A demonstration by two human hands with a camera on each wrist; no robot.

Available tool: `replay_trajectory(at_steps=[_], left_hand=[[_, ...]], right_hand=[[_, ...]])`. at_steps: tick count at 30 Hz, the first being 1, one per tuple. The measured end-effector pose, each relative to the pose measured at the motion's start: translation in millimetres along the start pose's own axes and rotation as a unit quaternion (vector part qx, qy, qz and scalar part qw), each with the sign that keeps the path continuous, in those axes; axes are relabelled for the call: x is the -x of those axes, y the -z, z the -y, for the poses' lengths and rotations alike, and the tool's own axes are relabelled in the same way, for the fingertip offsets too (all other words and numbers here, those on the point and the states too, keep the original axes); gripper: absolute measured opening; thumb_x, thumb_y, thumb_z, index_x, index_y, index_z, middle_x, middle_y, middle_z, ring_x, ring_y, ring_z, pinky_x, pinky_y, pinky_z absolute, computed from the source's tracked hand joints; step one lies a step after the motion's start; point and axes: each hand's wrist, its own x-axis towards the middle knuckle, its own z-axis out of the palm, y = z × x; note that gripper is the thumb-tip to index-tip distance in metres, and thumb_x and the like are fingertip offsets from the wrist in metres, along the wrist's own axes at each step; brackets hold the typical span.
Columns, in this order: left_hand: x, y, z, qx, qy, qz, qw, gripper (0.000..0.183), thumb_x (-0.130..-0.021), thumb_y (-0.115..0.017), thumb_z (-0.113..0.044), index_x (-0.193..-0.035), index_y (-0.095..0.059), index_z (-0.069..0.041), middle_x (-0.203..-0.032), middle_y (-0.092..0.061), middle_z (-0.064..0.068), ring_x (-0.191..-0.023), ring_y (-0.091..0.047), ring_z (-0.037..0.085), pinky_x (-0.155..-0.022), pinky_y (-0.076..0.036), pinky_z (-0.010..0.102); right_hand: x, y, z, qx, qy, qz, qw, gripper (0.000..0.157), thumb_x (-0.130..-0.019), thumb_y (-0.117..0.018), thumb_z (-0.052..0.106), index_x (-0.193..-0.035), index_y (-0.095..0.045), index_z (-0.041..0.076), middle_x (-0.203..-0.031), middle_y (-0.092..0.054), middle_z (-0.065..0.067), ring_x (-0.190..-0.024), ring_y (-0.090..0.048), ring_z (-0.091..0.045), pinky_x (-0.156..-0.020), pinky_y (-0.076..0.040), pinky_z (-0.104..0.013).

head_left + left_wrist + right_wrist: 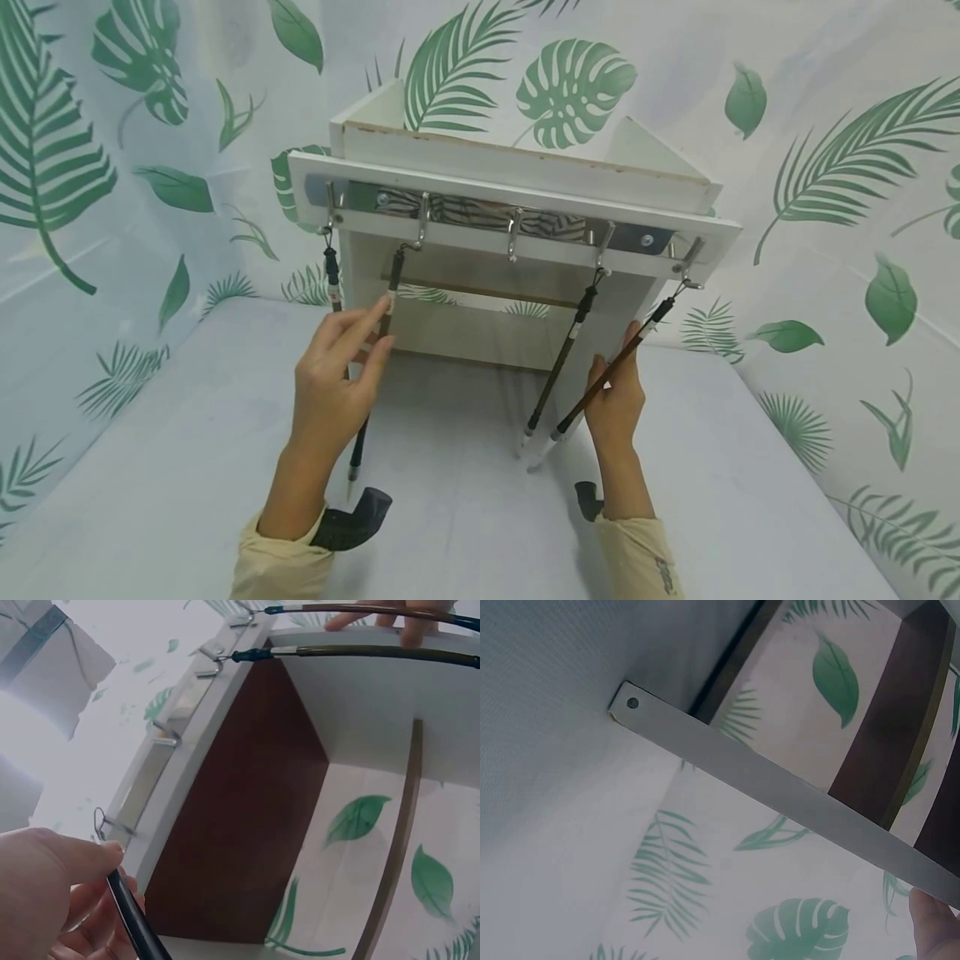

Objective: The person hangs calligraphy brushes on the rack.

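My left hand [333, 367] pinches a calligraphy brush [395, 271] between thumb and fingers near its upper end. In the left wrist view, the cord loop [99, 819] of this brush is right at a metal hook. Behind the hand, a second brush [332, 265] hangs from the leftmost hook [330, 204], its lower part partly hidden. My right hand [618, 404] grips the side panel [611, 312] of a white wooden stand. Past it hang two more brushes, one dark [558, 362] and one brown-handled [618, 358], from the right-hand hooks.
The white stand [525, 162] carries a hook rail [465, 171] along its top front. Its middle hook [514, 233] bears no brush. The stand rests on a white-covered table [450, 517], with a leaf-patterned backdrop [825, 50] around it. Black wrist devices [352, 521] sit on both forearms.
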Motion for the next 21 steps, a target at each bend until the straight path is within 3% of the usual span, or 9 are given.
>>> replay_trajectory(at_steps=[6, 21], left_hand=[[-0.9, -0.4, -2.1, 0.001, 0.0, -0.007, 1.0, 0.041, -0.078, -0.065, 0.007, -0.118, -0.06, 0.0, -0.096, -0.057, 0.018, -0.075, -0.057, 0.023, -0.064, -0.043, 0.009], [-3.0, -7.9, -8.6, -0.023, 0.002, -0.043, 0.9988, 0.032, -0.078, -0.067, 0.003, -0.11, -0.065, 0.002, -0.098, -0.059, 0.017, -0.068, -0.058, 0.022, -0.058, -0.045, 0.021]], right_hand=[[0.1, -0.4, 0.1, -0.005, -0.005, 0.002, 1.0, 0.061, -0.09, -0.05, 0.0, -0.144, -0.025, 0.009, -0.142, -0.036, -0.018, -0.118, -0.048, -0.04, -0.089, -0.045, -0.051], [-0.1, -1.6, 0.3, -0.004, -0.008, -0.002, 1.0, 0.061, -0.089, -0.051, 0.001, -0.144, -0.025, 0.008, -0.141, -0.037, -0.018, -0.112, -0.052, -0.041, -0.086, -0.047, -0.051]])
